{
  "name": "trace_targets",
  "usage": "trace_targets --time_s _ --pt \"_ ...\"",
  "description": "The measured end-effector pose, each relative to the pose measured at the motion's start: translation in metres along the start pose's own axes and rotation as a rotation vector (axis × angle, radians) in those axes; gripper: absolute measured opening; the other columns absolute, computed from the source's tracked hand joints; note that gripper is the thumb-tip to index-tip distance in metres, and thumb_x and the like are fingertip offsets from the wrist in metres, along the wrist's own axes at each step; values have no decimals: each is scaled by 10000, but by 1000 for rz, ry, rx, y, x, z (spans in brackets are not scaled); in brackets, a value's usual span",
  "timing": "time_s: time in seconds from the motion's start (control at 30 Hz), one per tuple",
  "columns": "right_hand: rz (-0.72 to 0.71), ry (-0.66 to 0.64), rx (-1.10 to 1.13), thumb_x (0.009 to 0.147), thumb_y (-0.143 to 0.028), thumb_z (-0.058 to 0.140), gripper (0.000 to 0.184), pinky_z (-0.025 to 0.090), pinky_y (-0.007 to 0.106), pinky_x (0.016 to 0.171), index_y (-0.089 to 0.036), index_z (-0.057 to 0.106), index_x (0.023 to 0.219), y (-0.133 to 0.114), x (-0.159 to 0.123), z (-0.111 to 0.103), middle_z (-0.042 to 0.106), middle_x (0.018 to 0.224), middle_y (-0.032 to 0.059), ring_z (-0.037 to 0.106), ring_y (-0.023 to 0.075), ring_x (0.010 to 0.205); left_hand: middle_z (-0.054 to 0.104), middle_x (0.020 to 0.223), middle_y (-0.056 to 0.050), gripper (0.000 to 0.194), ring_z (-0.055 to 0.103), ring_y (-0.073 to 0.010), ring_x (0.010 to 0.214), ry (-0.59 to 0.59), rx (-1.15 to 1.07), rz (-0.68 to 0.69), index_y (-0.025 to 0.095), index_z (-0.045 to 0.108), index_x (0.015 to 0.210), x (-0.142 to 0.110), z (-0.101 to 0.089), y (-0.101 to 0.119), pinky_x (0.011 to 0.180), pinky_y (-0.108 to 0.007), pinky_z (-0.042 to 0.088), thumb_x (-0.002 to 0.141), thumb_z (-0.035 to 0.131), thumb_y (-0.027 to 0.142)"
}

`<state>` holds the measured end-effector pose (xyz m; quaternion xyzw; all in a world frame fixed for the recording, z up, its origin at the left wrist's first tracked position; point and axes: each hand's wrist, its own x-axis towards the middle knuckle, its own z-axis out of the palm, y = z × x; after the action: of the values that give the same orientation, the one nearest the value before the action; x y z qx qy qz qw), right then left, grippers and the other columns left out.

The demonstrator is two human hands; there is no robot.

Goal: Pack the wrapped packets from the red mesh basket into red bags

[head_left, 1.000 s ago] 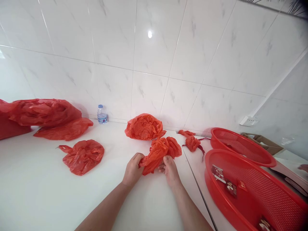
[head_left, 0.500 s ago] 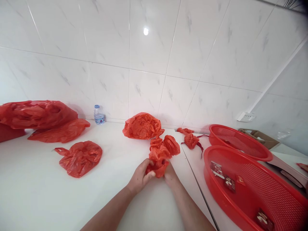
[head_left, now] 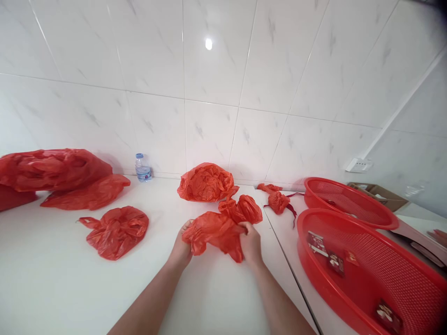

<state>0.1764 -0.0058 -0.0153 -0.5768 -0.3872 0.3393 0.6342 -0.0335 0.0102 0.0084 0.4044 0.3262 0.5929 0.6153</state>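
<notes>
Grey-veined white tiles covered the wall, reflecting a bright light. A white surface stood against it.

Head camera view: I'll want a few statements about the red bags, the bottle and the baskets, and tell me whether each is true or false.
1. The left hand and right hand both hold the crumpled red plastic bag. True.
2. The water bottle has a red cap. False: the cap is blue.
3. Printed packets lie inside the nearer red basket. True.
4. The cardboard box is left of the water bottle. False: it is far to the right, beyond the farther red basket.
5. The gathered red bag left of the hands is touched by neither hand. True.
</notes>
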Motion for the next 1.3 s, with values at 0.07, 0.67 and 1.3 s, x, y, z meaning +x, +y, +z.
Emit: trace_targets --time_s 0.07,0.67,1.3 --pt "158 93 180 609 -142 575 172 476 248 558 -215 612 760 3 17 -17 632 693 -16 569 131 588 599 623 10 107 543 -115 519 102 -55 -9 168 562 693 11 -12 1 473 -210 429 635 632 226" --pt "239 -350 301 688 -419 648 263 466 252 569 -177 583 769 -16 8 -23 654 734 10 611 154 643 626 1138 -71 318 506 -282 1140 -62 1181 523 242 648 894 -3 -4 4 991 -423 323 646 538 76" --pt "-795 53 -513 807 -168 482 207 413 388 879 -221 617 955 -46 -39 3 570 966 89 520 227 958 375 503 81 256 342 -84 438 292 478 65 212 420 657 -2 -6 3 427 -190 285 744 576 395"
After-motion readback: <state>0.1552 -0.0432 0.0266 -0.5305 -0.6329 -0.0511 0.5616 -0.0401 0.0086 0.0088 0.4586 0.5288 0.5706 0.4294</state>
